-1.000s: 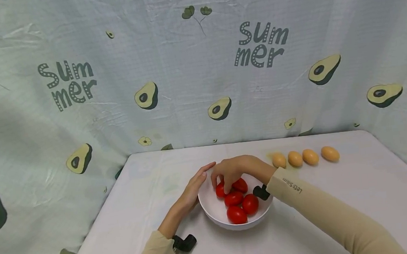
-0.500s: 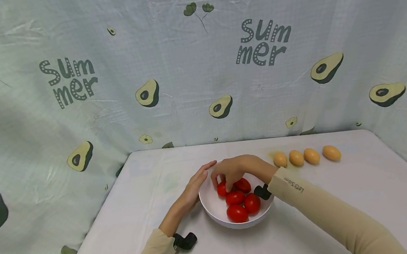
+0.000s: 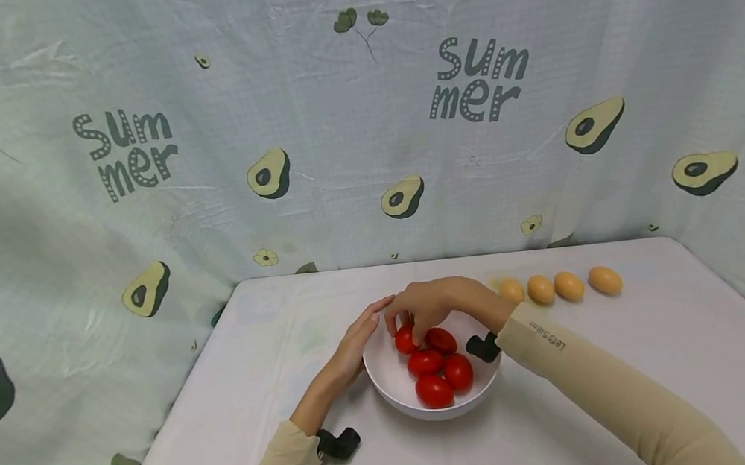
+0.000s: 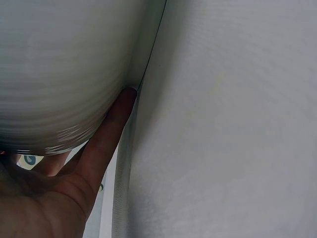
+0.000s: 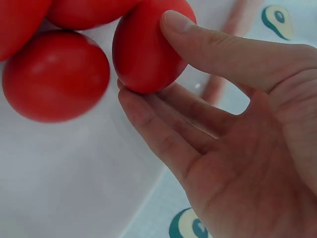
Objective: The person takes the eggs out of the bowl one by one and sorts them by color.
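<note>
A white bowl (image 3: 393,395) on the table holds several smooth red eggs (image 3: 434,391). My left hand (image 3: 351,348) rests along the bowl's left side with its fingers extended; in the left wrist view, the fingers (image 4: 106,136) lie against the curved outer wall. Reaching in from the right, my right hand (image 3: 428,306) pinches one red egg (image 5: 148,49) between thumb and fingertips, near the far left of the bowl. The right wrist view has the thumb on one side of this egg and the fingers beneath the other. Another red egg (image 5: 55,77) lies right beside it.
Several orange-yellow eggs (image 3: 569,286) stand in a row at the back right of the white table (image 3: 286,316), just beyond the right forearm. A curtain (image 3: 321,118) printed with avocados hangs behind the table. Black wrist cameras (image 3: 339,444) sit on both wrists.
My right hand has risen slightly with the red egg it pinches. The red eggs next to it have shifted a little. My left hand stays at the bowl's side.
</note>
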The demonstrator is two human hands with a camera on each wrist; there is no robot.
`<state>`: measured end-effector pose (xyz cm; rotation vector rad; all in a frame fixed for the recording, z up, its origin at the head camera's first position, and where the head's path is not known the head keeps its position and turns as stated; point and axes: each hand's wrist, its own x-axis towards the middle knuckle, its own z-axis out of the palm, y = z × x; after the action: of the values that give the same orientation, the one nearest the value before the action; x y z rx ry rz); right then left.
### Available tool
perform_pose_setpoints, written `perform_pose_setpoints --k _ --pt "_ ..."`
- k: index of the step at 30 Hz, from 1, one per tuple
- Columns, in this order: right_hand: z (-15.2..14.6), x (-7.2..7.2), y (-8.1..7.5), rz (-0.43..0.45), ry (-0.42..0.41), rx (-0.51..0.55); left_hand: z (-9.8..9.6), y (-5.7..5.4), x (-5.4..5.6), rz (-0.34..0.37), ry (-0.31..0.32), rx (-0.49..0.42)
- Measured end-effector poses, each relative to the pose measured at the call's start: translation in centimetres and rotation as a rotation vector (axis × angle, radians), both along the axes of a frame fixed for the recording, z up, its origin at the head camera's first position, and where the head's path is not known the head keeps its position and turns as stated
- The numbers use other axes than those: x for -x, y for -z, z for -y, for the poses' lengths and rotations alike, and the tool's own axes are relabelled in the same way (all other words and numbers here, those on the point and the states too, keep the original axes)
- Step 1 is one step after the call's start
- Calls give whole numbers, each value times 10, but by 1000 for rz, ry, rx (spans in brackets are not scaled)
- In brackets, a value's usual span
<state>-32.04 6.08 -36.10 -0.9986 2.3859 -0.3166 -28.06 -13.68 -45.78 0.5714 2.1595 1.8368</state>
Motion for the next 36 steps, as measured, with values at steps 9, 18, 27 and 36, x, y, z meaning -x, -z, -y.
perform_pose_setpoints --k 9,18,27,36 --pt "-17 -3 -14 -2 -19 86 0 0 0 1 -10 16" --pt "-40 -9 -33 -19 2 167 -1 -2 -3 4 -24 25" --pt "-66 -17 -44 -32 36 221 -1 -2 -2 4 -9 4" --pt "-101 -27 -44 -78 32 297 0 0 -2 3 -6 -5"
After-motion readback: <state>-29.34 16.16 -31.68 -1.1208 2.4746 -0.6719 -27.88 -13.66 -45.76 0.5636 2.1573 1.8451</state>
